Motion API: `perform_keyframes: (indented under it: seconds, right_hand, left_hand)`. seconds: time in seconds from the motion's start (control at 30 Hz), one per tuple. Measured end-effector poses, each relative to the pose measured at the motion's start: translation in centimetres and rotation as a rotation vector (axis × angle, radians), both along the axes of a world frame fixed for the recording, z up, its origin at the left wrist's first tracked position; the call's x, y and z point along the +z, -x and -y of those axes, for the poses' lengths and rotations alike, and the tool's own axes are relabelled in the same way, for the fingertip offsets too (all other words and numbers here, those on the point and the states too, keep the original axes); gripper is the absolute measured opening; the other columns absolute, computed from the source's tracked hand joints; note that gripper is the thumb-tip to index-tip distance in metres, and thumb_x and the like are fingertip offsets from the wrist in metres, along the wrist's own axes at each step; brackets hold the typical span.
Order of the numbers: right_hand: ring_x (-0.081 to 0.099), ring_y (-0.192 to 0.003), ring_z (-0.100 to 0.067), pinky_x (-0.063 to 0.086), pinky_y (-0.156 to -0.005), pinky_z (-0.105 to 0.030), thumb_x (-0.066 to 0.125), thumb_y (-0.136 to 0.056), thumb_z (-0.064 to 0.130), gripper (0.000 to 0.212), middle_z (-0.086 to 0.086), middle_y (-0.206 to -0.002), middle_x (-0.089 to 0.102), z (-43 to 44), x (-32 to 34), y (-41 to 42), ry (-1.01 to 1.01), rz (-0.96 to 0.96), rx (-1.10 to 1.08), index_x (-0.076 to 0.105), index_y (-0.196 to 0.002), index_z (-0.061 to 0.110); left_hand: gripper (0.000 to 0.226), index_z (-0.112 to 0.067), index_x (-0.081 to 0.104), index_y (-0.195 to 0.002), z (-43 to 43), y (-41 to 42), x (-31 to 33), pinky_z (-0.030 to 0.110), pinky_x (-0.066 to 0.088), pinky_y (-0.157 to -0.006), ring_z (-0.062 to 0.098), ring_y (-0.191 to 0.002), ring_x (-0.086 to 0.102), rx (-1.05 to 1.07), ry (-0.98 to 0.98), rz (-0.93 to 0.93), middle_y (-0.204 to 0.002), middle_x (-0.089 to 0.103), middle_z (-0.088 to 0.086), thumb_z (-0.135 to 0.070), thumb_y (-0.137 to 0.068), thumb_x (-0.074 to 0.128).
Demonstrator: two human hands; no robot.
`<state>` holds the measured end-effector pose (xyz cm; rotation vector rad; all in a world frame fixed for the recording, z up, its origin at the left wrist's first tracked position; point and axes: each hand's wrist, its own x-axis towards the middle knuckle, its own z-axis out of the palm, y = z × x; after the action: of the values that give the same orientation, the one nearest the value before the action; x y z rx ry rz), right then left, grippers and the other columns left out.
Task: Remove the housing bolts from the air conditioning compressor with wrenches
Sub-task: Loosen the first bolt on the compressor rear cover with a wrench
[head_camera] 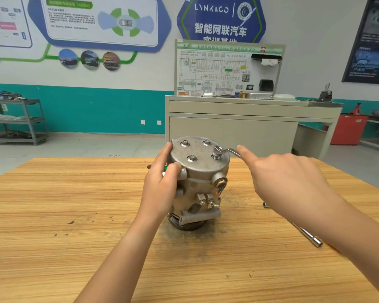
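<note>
At the centre of the frame, the air conditioning compressor (197, 184) stands on end on the wooden tabletop (74, 215), pulley down. This turns its round end cap, and the housing bolts on it, up toward the person. The left hand (162, 182) grips the upper left of the housing. Its thumb is hooked over the cap's near rim and its fingers reach round the far edge, most likely to stop the body twisting when force goes into the wrench.

An offset ring wrench (227, 152) sits on the bolt at the right edge of the cap (218, 149), with its handle running out to the right. The right hand (282, 178) meets that handle with the index finger (247, 155) laid straight along it. The other fingers are hidden behind the back of the hand, so I cannot tell whether they close round the handle or whether the finger alone pushes it.

Just in front of the ring, another bolt (216, 157) shows bare thread under its head and looks partly backed out. Three more bolts sit low on the cap.

To the right of the compressor, a small socket (265, 204) and a socket extension bar (309, 236) lie on the tabletop, partly hidden by the right forearm.

I judge the work to be at an early stage, since none of the five bolts is out yet.
</note>
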<state>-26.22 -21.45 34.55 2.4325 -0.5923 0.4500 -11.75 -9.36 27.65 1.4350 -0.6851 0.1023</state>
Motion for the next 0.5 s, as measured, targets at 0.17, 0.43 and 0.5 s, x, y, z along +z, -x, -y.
perform_keyframes:
  seconds: [0.17, 0.43, 0.5]
  right_hand:
    - [0.043, -0.062, -0.019, 0.017, -0.041, -0.025, 0.036, -0.086, 0.002, 0.069, 0.003, -0.063, 0.036, -1.4, 0.4, -0.5, -0.001, -0.026, 0.049, 0.006, -0.147, 0.013]
    - [0.028, -0.033, -0.017, 0.005, -0.038, -0.018, 0.058, -0.076, 0.003, 0.068, 0.001, -0.047, 0.033, -1.3, -1.4, 0.1, 0.039, 0.096, -0.03, 0.036, -0.139, 0.012]
    - [0.037, -0.027, -0.02, 0.011, -0.041, -0.012, 0.076, -0.057, -0.004, 0.059, -0.006, -0.041, 0.041, 1.0, -1.8, -0.3, 0.05, 0.255, 0.164, 0.063, -0.115, 0.0]
  left_hand:
    - [0.049, -0.023, 0.04, -0.143, 0.1, 0.3, 0.1, 0.035, 0.03, -0.113, 0.004, -0.134, 0.036, 0.005, -0.002, 0.005, -0.145, 0.043, -0.009, -0.01, -0.096, 0.042]
    - [0.048, -0.024, 0.045, -0.139, -0.4, -0.3, 0.0, 0.002, 0.041, -0.078, -0.015, -0.111, 0.047, -0.036, 0.032, -0.013, -0.134, 0.051, -0.013, -0.006, -0.095, 0.04]
    - [0.048, -0.024, 0.046, -0.137, -0.5, -0.7, 0.0, -0.002, 0.04, -0.062, -0.022, -0.096, 0.05, -0.062, 0.041, -0.037, -0.127, 0.053, -0.015, -0.005, -0.094, 0.039]
